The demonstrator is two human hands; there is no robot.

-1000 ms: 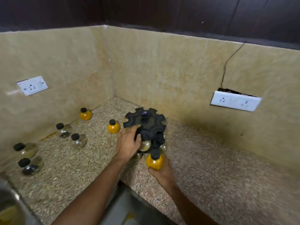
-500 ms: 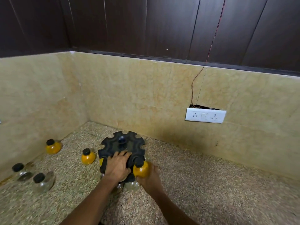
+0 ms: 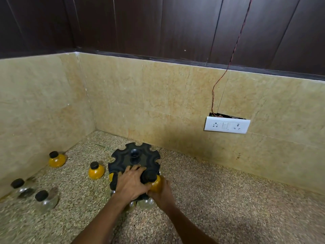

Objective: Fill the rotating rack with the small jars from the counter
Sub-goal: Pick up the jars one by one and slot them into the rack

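Observation:
A black rotating rack (image 3: 134, 158) with notched slots stands on the speckled counter (image 3: 228, 208) near the corner. My left hand (image 3: 131, 184) lies flat on the rack's near top edge. My right hand (image 3: 161, 192) grips a yellow jar (image 3: 155, 183) with a black lid, held against a slot at the rack's near right side. Clear jars (image 3: 146, 203) hang below the rack's front. Loose on the counter to the left are two yellow jars (image 3: 95, 170) (image 3: 56, 159) and two clear jars (image 3: 44, 199) (image 3: 20, 188).
Beige tiled walls close the corner behind and to the left. A white socket plate (image 3: 226, 125) sits on the back wall with a thin wire (image 3: 226, 71) running up. Dark wood panels are above.
The camera has tilted up, so the rack sits lower in view. My right hand has lifted the yellow jar from below the rack up to its upper near right slot. My left hand shifted onto the rack's top.

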